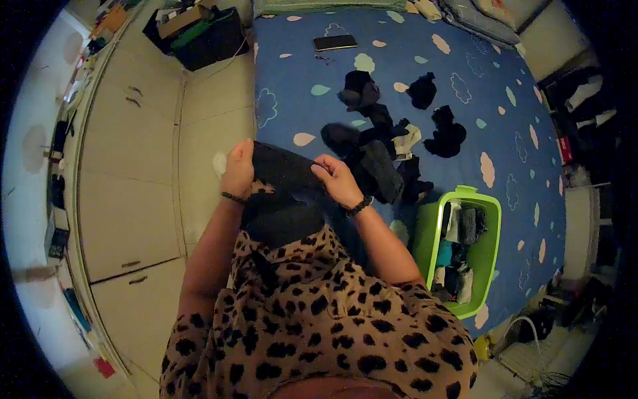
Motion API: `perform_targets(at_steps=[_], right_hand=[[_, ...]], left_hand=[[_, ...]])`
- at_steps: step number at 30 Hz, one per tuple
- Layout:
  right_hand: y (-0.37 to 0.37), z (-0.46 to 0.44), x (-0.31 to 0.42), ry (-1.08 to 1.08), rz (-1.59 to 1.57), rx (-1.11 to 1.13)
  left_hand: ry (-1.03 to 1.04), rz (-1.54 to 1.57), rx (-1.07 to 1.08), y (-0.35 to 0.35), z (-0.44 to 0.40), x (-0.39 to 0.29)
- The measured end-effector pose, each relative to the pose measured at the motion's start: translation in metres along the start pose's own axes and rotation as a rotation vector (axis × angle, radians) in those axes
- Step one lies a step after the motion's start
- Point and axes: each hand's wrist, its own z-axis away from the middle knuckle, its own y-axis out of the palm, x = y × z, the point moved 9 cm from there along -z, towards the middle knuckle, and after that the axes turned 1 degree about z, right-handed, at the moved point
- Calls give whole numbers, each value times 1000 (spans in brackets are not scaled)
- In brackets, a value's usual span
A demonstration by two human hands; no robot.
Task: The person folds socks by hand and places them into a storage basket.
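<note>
A dark grey sock [284, 166] is stretched out between my two hands in front of my body. My left hand [238, 167] grips one end, fingers closed. At the other end, my right hand [337, 181] pinches the fabric between thumb and fingers. Just beyond my right hand, a loose heap of dark socks [380, 167] lies on the bed, with a whitish sock [407, 141] among them. To the right stands a lime-green basket [493, 256] holding several rolled or folded socks in white, grey, teal and black.
The bed [306, 100] has a blue cloud-patterned sheet. Separate dark bundles [446, 133] lie beyond the heap, and a phone [335, 43] rests near the far end. Pale cabinets [129, 179] line the left, with a black bin [206, 43] of items behind.
</note>
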Motion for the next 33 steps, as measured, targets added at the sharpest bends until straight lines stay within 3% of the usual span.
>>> perform_targets(at_steps=[2,3,5,6,9,11,13,17,19,20,21,22,23,24,25,27,28,32,33], right_hand=[[-25,-9,-23,99,276,-71],[-35,-12,-25,138,369,-96],[-43,-20,16,12,1153,-121],[-59,-29,29,-156,1129,-240],[-107,-68,65,-245,1305,-420],[-118,-101,76,-449,1461,-428],[-123,-136,58,-613,1751,-333],[-125,-182,47,-605,1848,-125],[-102,-180,90,-428,1079,-91],[-98,-176,77,-227,707,-48],[-77,-163,85,-235,701,-21],[-55,-149,92,-138,345,18],[-34,-137,94,-32,-14,56],[-17,-126,101,-33,-31,79],[0,-115,103,8,-106,128],[17,-102,105,39,-184,189],[22,-95,102,71,-155,210],[32,-71,105,71,-117,220],[32,-67,104,58,-88,209]], left_hand=[[62,-491,-18,-1,-31,41],[58,-485,-7,2,-45,66],[105,-726,115,21,-69,105],[5,-870,87,17,-73,121],[82,-871,40,17,-82,127],[168,-873,37,23,-79,122],[253,-870,12,27,-78,109],[207,-590,-19,20,-84,91],[189,-428,-49,15,-82,68],[150,-301,2,19,-80,51],[114,-175,50,25,-76,33],[116,-182,23,26,-71,12],[-24,43,88,35,-66,4],[-162,267,152,44,-57,-3],[-156,255,131,45,-49,-13],[-186,697,437,76,-29,-41],[-261,761,456,79,-16,-44],[-164,809,419,76,11,-49],[-168,683,336,71,15,-44]])
